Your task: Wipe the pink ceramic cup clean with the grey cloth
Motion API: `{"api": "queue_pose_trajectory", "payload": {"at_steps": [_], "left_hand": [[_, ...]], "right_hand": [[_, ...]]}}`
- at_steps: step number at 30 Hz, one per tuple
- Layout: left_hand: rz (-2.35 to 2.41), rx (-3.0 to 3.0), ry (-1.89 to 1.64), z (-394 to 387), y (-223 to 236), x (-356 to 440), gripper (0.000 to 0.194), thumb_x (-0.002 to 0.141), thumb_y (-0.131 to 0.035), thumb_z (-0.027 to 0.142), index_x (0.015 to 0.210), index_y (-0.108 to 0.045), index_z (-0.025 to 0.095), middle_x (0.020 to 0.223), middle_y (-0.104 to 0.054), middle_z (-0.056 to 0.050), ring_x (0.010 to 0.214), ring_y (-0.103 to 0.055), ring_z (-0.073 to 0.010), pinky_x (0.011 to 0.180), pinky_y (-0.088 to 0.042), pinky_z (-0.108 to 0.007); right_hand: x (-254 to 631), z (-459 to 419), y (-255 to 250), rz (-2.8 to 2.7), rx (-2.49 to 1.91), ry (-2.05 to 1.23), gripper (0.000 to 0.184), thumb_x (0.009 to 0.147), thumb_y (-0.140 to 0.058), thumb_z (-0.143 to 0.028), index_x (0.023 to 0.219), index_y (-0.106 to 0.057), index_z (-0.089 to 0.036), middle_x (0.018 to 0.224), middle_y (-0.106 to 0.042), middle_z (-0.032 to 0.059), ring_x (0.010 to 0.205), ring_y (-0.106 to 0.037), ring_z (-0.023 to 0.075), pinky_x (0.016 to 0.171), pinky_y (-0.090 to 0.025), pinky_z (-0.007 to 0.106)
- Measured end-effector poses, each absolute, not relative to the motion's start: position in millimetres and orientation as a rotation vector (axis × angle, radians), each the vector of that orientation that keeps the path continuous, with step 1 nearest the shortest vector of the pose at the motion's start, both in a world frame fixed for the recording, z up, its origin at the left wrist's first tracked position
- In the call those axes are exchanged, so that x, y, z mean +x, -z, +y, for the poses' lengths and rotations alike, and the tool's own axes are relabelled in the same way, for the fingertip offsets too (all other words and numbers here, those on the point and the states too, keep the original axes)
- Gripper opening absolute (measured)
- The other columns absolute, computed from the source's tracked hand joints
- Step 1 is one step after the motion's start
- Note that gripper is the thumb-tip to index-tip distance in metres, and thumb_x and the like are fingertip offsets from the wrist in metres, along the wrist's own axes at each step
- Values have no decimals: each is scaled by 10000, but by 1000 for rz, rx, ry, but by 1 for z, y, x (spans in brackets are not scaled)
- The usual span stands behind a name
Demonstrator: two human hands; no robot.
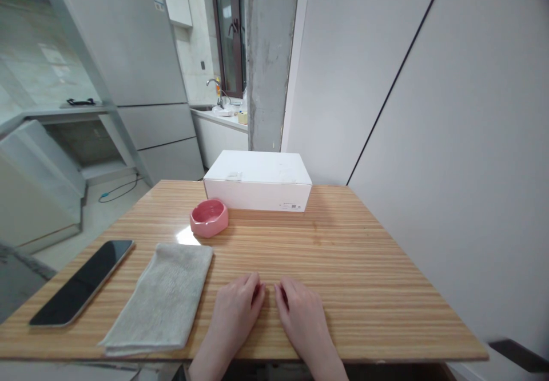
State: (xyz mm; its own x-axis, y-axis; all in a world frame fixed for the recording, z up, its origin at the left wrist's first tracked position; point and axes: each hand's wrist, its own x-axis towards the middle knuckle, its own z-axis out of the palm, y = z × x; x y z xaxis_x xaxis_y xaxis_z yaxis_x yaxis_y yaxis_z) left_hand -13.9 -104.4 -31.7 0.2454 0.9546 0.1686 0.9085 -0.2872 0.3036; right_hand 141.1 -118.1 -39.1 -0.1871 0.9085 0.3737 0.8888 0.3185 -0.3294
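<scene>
Cloth [165,298] lies beside left hand [240,301], curled narrow like right hand [301,306]; white box [259,178] beyond.

Cool, even light falls around me, leaving white glare [187,235] on the surface [364,289] toward its left edge, beside a pink dish [209,226]; faint shadow [318,199] fringes a white box [257,186] near the far edge, left hand [238,304] and right hand [303,305] read sharply by the near edge, and wide-angle stretch tilts the refrigerator [128,49] beyond the far left corner
</scene>
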Motion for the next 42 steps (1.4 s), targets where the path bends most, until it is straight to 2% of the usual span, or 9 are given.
{"api": "queue_pose_trajectory", "payload": {"at_steps": [9,15,34,38,42], "left_hand": [[1760,2345,-485,-105,28,-14,203,915,-391,237,767,-527,208,767,-675,-22,709,-635,-184,603,-355,-275],[1762,2308,-513,-102,30,-15,190,901,-426,269,761,-538,207,740,-679,-17,683,-638,-184,578,-328,-276],[1609,2266,-632,-109,20,-16,166,847,-501,327,730,-528,212,735,-653,-1,670,-600,-163,587,-330,-274],[1599,2268,-645,-109,23,-15,129,844,-508,303,758,-552,218,754,-661,-6,694,-613,-169,605,-356,-275],[1567,2272,-656,-109,26,-16,104,842,-524,276,893,-609,248,819,-680,-2,732,-627,-178,635,-390,-279]], "right_hand": [[142,-118,39,-2070,-1533,-75,249,944,-385,-217,719,-490,-213,667,-610,5,614,-586,153,570,-300,258],[143,-120,39,-2096,-1557,-136,278,926,-475,-292,660,-477,-209,641,-575,-11,599,-544,144,576,-300,258],[143,-118,38,-2125,-1566,-147,203,877,-484,-156,683,-502,-213,655,-581,-12,607,-556,150,571,-299,260],[143,-118,39,-2121,-1550,-118,202,871,-476,-143,684,-499,-215,658,-590,-12,604,-562,148,566,-306,255],[142,-118,40,-2109,-1526,-90,205,890,-450,-166,700,-505,-218,674,-604,-6,610,-575,150,565,-320,253]]}}
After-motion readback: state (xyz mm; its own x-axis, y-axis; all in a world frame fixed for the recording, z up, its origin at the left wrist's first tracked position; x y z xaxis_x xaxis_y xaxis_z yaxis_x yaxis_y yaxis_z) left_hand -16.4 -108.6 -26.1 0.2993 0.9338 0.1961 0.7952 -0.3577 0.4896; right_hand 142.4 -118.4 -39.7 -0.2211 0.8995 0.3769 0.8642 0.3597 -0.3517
